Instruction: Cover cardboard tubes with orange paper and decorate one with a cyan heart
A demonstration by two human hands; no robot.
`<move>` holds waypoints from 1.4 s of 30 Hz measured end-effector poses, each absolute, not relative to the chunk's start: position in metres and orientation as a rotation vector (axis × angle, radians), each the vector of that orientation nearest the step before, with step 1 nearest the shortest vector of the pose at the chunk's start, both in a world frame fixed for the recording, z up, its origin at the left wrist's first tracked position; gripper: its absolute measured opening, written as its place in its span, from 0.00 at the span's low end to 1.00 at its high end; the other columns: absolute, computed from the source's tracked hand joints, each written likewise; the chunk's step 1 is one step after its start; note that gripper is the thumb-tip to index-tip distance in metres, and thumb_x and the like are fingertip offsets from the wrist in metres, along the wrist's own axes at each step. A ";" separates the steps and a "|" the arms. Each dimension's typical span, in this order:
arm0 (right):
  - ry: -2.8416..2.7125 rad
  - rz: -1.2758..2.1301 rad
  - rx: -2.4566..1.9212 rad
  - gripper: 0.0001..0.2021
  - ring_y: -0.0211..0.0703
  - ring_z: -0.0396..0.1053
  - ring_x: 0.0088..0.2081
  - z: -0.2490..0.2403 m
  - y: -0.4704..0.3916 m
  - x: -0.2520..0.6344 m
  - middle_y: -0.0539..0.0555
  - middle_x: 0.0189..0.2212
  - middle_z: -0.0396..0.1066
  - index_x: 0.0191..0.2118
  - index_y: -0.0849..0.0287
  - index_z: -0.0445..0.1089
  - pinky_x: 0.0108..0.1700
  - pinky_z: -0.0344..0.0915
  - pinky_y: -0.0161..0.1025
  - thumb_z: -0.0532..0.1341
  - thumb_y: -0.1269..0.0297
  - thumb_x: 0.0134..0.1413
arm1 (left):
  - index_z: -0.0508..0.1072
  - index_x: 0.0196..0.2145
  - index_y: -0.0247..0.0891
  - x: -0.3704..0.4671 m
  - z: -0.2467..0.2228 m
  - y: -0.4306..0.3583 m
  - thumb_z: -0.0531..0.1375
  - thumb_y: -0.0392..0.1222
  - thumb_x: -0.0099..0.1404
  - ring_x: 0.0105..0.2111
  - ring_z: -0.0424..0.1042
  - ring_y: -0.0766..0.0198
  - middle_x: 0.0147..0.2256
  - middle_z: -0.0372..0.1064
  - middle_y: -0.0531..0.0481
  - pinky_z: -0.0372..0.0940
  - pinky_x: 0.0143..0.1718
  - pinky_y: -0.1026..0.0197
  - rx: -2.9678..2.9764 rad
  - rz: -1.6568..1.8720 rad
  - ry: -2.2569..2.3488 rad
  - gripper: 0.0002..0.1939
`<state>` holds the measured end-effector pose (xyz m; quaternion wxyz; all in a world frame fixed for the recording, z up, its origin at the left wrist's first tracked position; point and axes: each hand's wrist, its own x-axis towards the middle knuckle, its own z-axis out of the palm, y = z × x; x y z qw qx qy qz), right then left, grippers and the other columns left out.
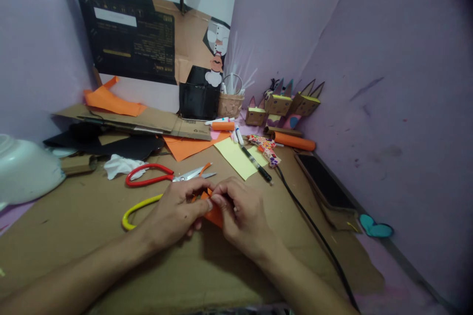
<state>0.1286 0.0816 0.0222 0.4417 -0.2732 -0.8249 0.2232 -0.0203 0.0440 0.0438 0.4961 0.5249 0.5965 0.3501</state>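
Both hands meet above the cardboard-covered table, pinching a small piece of orange paper (213, 215) between thumbs and fingertips. My left hand (180, 209) grips its left side, and my right hand (242, 214) has the top and right edge. Fingers cover much of the paper, so its full shape is hidden. Just behind the left hand lies a pair of scissors (150, 175) with one red and one yellow handle, blades apart. A thin orange paper strip (205, 168) rests across the blades.
Crumpled white tissue (123, 166), a yellow paper sheet (236, 158), a black pen (256, 165) and a glue gun (272, 156) with a black cord lie beyond the hands. A phone (325, 179) sits at right, a white bowl (27, 172) at left. Cardboard animal figures (280, 104) stand behind.
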 end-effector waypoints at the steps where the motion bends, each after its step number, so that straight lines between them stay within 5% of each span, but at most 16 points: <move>1: -2.047 0.550 -0.678 0.06 0.39 0.65 0.29 0.022 0.082 0.129 0.53 0.26 0.68 0.29 0.59 0.64 0.31 0.60 0.36 0.53 0.72 0.55 | 0.68 0.41 0.38 -0.020 0.043 0.044 0.55 0.44 0.55 0.12 0.59 0.70 0.15 0.61 0.59 0.55 0.11 0.69 1.259 0.858 1.447 0.15; 19: -2.071 0.670 -0.624 0.10 0.43 0.69 0.38 0.026 0.087 0.137 0.57 0.35 0.72 0.38 0.58 0.71 0.39 0.65 0.40 0.53 0.72 0.56 | 0.72 0.45 0.36 -0.038 0.045 0.057 0.58 0.33 0.49 0.24 0.65 0.69 0.28 0.70 0.50 0.65 0.27 0.65 1.138 0.795 0.953 0.22; 25: -1.912 1.125 -0.916 0.06 0.39 0.68 0.33 0.025 0.088 0.131 0.53 0.35 0.71 0.36 0.58 0.67 0.35 0.65 0.36 0.60 0.64 0.51 | 0.69 0.46 0.36 -0.034 0.047 0.057 0.58 0.36 0.54 0.21 0.64 0.72 0.27 0.68 0.52 0.61 0.21 0.69 1.169 0.812 1.098 0.20; 31: -1.703 1.740 -0.862 0.10 0.35 0.68 0.30 0.023 0.092 0.130 0.51 0.33 0.71 0.38 0.59 0.62 0.32 0.64 0.34 0.61 0.64 0.49 | 0.64 0.43 0.33 -0.029 0.040 0.057 0.62 0.36 0.47 0.16 0.64 0.73 0.27 0.66 0.54 0.61 0.14 0.70 1.054 0.915 1.186 0.23; 42: -1.721 1.661 -0.956 0.16 0.36 0.66 0.31 0.023 0.096 0.130 0.51 0.33 0.70 0.41 0.61 0.66 0.33 0.63 0.34 0.60 0.72 0.41 | 0.65 0.42 0.32 -0.042 0.054 0.062 0.61 0.31 0.45 0.23 0.70 0.66 0.25 0.69 0.50 0.67 0.21 0.67 0.751 0.874 1.012 0.23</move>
